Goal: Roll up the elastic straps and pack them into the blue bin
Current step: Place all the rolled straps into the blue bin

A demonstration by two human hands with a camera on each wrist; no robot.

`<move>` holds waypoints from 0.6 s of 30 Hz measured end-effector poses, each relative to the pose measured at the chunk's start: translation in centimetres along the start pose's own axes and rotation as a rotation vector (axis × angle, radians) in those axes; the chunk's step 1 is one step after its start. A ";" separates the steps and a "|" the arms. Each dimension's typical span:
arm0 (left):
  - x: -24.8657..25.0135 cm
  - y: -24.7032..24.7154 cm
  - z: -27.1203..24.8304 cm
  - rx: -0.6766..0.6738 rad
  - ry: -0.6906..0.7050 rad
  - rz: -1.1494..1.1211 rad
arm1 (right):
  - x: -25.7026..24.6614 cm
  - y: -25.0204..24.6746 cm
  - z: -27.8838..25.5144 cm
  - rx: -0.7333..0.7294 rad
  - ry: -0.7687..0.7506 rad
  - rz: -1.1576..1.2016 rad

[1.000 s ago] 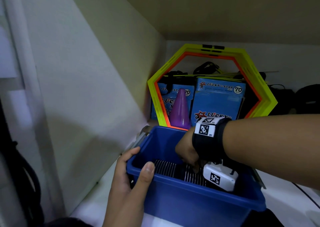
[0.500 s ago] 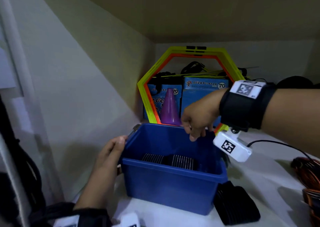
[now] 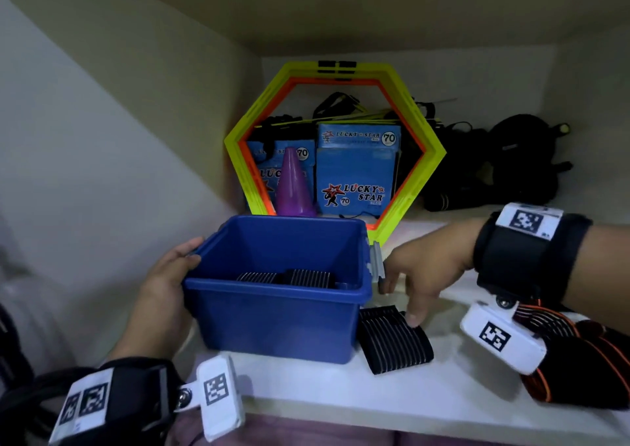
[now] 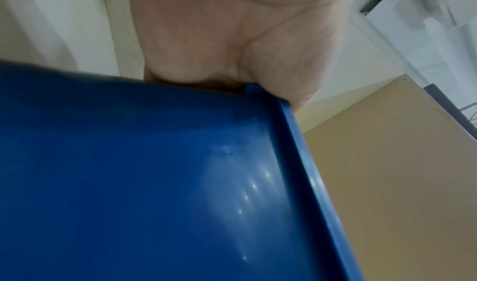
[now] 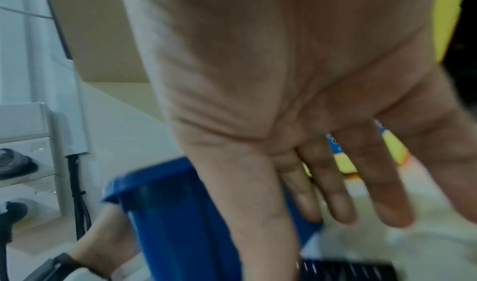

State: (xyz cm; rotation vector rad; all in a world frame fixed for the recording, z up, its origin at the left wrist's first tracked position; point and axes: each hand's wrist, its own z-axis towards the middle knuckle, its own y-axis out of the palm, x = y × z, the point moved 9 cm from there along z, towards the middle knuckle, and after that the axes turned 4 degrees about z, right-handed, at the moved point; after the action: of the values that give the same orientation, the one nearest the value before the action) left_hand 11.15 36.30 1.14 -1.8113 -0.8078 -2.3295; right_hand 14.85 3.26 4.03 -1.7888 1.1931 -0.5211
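Observation:
The blue bin point(image 3: 272, 290) stands on a white shelf, and two rolled black ribbed straps point(image 3: 308, 277) lie on its floor. My left hand point(image 3: 163, 285) grips the bin's left rim, thumb over the edge; the left wrist view shows the palm point(image 4: 232, 30) against the bin wall point(image 4: 154, 183). Another black ribbed strap point(image 3: 395, 341) lies flat on the shelf just right of the bin. My right hand point(image 3: 409, 306) hangs over it with fingers straight, one fingertip touching its far end. In the right wrist view the fingers point(image 5: 335, 193) are spread beside the bin point(image 5: 167, 214), above the strap point(image 5: 343, 271).
Behind the bin lean yellow and orange hexagon rings point(image 3: 422, 159), blue boxes point(image 3: 354, 179) and a purple cone point(image 3: 293, 186). Black gear point(image 3: 511, 166) fills the back right. An orange and black bundle point(image 3: 579, 370) lies at the right. A side wall stands close on the left.
My right hand has come up out of the bin, moved right and dropped onto the strap on the shelf. My left hand has kept its hold on the bin's rim.

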 end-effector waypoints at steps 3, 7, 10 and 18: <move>0.1 0.0 -0.1 0.000 0.001 0.002 | -0.3 2.0 0.9 0.038 -0.072 0.104; 0.1 0.2 -0.2 -0.013 -0.008 -0.005 | -0.8 3.5 1.8 0.061 -0.138 0.118; 0.3 0.5 -0.4 -0.031 -0.003 -0.005 | -0.8 3.2 1.8 0.081 -0.140 0.088; 0.7 1.2 -1.0 -0.068 0.000 0.025 | 1.2 2.9 0.9 0.130 -0.055 0.045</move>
State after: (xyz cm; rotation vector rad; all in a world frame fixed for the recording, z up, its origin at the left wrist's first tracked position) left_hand 10.51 35.04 2.03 -1.8362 -0.7102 -2.3699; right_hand 14.55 2.24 0.98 -1.6528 1.1335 -0.5087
